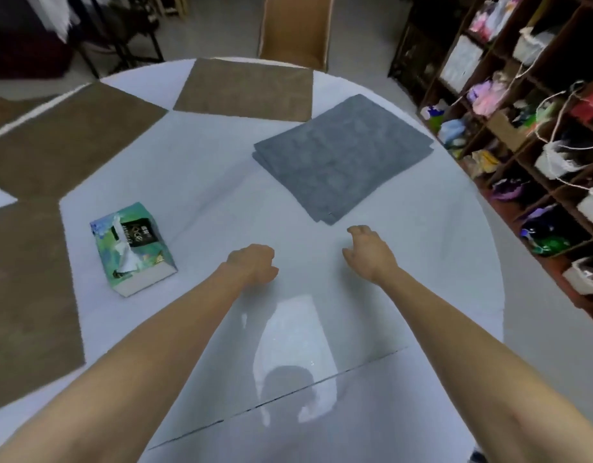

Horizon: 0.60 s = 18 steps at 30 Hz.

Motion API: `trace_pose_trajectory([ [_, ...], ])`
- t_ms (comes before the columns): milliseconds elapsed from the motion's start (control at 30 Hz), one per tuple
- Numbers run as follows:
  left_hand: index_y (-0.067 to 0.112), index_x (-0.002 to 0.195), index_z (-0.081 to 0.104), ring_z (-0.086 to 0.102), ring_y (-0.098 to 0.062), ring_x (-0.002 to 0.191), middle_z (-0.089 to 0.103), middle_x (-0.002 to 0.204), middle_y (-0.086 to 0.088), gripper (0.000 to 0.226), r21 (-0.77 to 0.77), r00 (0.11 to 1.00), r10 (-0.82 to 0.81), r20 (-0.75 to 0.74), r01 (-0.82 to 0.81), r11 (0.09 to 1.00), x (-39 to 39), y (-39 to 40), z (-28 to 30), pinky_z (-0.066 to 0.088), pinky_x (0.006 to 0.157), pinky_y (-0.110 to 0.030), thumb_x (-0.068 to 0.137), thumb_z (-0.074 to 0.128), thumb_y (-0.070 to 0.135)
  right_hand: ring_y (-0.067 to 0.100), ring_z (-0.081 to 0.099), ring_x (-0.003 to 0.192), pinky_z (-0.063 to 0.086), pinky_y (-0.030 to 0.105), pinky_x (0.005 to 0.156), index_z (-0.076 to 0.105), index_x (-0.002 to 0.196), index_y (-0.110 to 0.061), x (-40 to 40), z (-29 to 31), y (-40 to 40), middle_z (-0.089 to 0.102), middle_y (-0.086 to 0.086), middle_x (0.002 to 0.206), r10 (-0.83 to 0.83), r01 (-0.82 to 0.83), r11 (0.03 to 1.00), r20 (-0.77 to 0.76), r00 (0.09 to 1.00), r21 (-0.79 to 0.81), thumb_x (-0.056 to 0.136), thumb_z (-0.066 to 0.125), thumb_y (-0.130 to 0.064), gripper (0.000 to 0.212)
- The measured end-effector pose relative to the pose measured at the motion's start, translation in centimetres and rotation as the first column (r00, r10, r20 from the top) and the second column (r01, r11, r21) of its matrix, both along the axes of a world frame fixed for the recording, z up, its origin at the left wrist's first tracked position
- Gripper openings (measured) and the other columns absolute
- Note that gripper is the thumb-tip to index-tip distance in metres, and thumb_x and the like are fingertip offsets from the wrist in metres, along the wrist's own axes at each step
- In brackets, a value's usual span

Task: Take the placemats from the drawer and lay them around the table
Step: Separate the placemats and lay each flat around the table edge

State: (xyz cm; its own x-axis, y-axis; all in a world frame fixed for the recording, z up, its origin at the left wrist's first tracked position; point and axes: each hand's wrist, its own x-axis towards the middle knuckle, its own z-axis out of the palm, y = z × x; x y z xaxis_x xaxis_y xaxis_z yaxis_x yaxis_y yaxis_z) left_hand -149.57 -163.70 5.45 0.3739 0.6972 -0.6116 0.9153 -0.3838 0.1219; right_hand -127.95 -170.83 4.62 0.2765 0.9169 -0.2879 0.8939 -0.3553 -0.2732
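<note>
A stack of grey placemats lies on the round white table, toward its right side. Three brown placemats are laid along the rim: one at the far edge, one at the far left, one at the near left. My left hand hovers over the middle of the table, fingers curled under, holding nothing. My right hand is just short of the grey stack's near corner, fingers bent and apart, holding nothing.
A green tissue box stands left of my left hand. A brown chair is at the table's far side. Shelves packed with bags and boxes line the right. A dark seam crosses the tabletop near me.
</note>
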Motion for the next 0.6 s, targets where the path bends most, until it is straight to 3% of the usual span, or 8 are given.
trace_pose_trajectory([
  [67, 0.018, 0.147, 0.034, 0.035, -0.027, 0.138, 0.034, 0.151, -0.005, 0.052, -0.035, 0.992, 0.119, 0.041, -0.117, 0.992, 2.4, 1.6, -1.7, 0.035, 0.108, -0.041, 0.097, 0.043, 0.033, 0.032, 0.042, 0.126, 0.038, 0.038, 0.100, 0.038, 0.136, -0.005, 2.1, -1.6, 3.8, 0.039, 0.014, 0.141, 0.067, -0.067, 0.998, -0.002, 0.998, 0.021, 0.092, 0.052, -0.023, 0.049],
  [200, 0.032, 0.154, -0.004, -0.012, -0.039, 0.147, -0.016, 0.161, -0.003, 0.083, -0.076, 0.950, 0.310, 0.039, -0.307, 0.949, 5.7, 1.7, -5.3, 0.009, 0.113, -0.065, 0.093, 0.049, 0.050, 0.033, 0.044, 0.122, 0.039, 0.039, 0.098, 0.042, 0.130, -0.001, 4.7, -4.6, 10.5, 0.043, 0.016, 0.134, 0.160, -0.160, 0.985, -0.005, 0.987, 0.059, 0.087, 0.062, -0.033, 0.058],
  [300, 0.036, 0.152, -0.011, -0.020, -0.039, 0.145, -0.026, 0.158, 0.002, 0.089, -0.032, 0.940, 0.338, 0.050, -0.337, 0.941, 6.0, 1.3, -7.0, 0.005, 0.112, -0.068, 0.091, 0.052, 0.053, 0.034, 0.037, 0.130, 0.033, 0.040, 0.108, 0.037, 0.135, -0.001, 5.2, -6.1, 14.1, 0.034, 0.016, 0.141, 0.310, -0.310, 0.951, 0.066, 0.948, -0.004, 0.081, 0.065, -0.045, 0.076],
  [400, 0.038, 0.151, -0.013, -0.021, -0.039, 0.145, -0.029, 0.157, 0.006, 0.090, -0.089, 0.939, 0.343, 0.028, -0.340, 0.936, 5.5, 1.9, -7.2, 0.006, 0.113, -0.067, 0.092, 0.054, 0.049, 0.033, 0.032, 0.134, 0.027, 0.040, 0.112, 0.031, 0.141, -0.005, 5.0, -6.6, 16.1, 0.030, 0.016, 0.146, 0.455, -0.441, 0.890, 0.145, 0.879, -0.121, 0.077, 0.065, -0.056, 0.088],
  [467, 0.039, 0.150, -0.014, -0.021, -0.038, 0.145, -0.030, 0.157, 0.007, 0.091, -0.106, 0.937, 0.350, 0.023, -0.345, 0.932, 5.6, 2.3, -7.3, 0.006, 0.113, -0.066, 0.092, 0.055, 0.048, 0.034, 0.042, 0.126, 0.037, 0.040, 0.102, 0.035, 0.137, -0.005, 5.2, -6.7, 17.0, 0.039, 0.018, 0.140, 0.522, -0.505, 0.853, 0.208, 0.827, -0.131, 0.081, 0.060, -0.058, 0.081],
  [600, 0.038, 0.151, -0.014, -0.022, -0.038, 0.145, -0.029, 0.157, 0.007, 0.091, -0.104, 0.936, 0.352, 0.028, -0.347, 0.932, 5.7, 2.0, -7.3, 0.005, 0.114, -0.065, 0.092, 0.055, 0.047, 0.037, 0.057, 0.105, 0.050, 0.041, 0.076, 0.036, 0.135, 0.003, 5.9, -7.0, 17.6, 0.051, 0.027, 0.126, 0.660, -0.704, 0.705, 0.441, 0.608, -0.084, 0.097, 0.037, -0.045, 0.061],
])
